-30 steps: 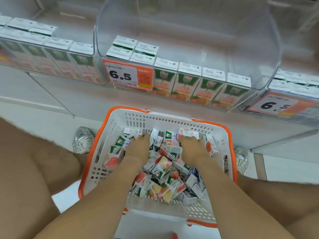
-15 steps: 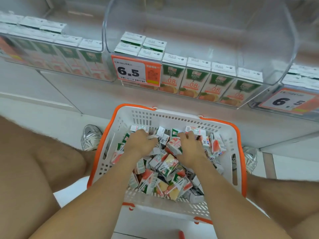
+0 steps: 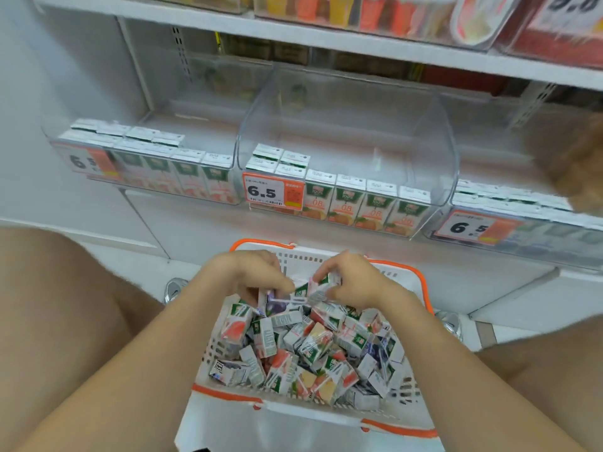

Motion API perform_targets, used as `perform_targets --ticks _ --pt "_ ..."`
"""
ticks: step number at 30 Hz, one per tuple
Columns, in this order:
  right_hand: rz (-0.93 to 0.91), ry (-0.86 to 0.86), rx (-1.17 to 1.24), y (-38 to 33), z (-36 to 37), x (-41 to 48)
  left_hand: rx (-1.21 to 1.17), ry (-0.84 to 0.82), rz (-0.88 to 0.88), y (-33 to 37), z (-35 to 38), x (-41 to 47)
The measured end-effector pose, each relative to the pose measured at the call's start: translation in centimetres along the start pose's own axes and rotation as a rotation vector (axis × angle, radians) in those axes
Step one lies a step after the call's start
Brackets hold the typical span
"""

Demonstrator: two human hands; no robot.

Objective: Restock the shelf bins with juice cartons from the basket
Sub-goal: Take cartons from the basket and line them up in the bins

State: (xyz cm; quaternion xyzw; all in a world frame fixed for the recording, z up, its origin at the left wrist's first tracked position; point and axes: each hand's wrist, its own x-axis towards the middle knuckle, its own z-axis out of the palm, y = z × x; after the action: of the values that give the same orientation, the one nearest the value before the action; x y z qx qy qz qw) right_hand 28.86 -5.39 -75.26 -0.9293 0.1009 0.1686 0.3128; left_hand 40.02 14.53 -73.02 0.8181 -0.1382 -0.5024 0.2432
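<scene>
Cartons [image 3: 272,303] are pinched in the curled left hand [image 3: 248,275] and right hand [image 3: 354,287] above the heaped basket [image 3: 225,393]; the centre-frame bin [image 3: 437,141] is mostly unfilled.

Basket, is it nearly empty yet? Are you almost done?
Not nearly. The middle bin has only a front row and two cartons behind. The left hand grips a purple carton, the right hand a second carton. The basket holds a big pile.
</scene>
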Motion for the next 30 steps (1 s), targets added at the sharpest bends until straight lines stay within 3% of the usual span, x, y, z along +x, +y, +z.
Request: perform_targets --ticks 10,17,23,26,30 --pt "-0.186 0.246 0.102 -7.6 -3.3 -3.7 0.311 0.07 0.217 3.3 -6.5 -8.9" --pt "-0.298 0.525 0.228 -12.8 -4.1 -4.3 -0.03 0.586 0.352 2.2 -10.1 -11.9" --pt "-0.4 0.784 0.292 -17.5 -4.5 -2.1 0.033 1.089 0.454 0.8 -14.3 -12.6" --pt "-0.494 0.881 0.278 -20.3 -5.1 0.5 0.042 1.146 0.451 0.0 -16.9 -11.7" --pt "-0.533 0.88 0.182 -23.7 -6.1 5.3 0.062 1.179 0.433 -0.5 -20.3 -10.5"
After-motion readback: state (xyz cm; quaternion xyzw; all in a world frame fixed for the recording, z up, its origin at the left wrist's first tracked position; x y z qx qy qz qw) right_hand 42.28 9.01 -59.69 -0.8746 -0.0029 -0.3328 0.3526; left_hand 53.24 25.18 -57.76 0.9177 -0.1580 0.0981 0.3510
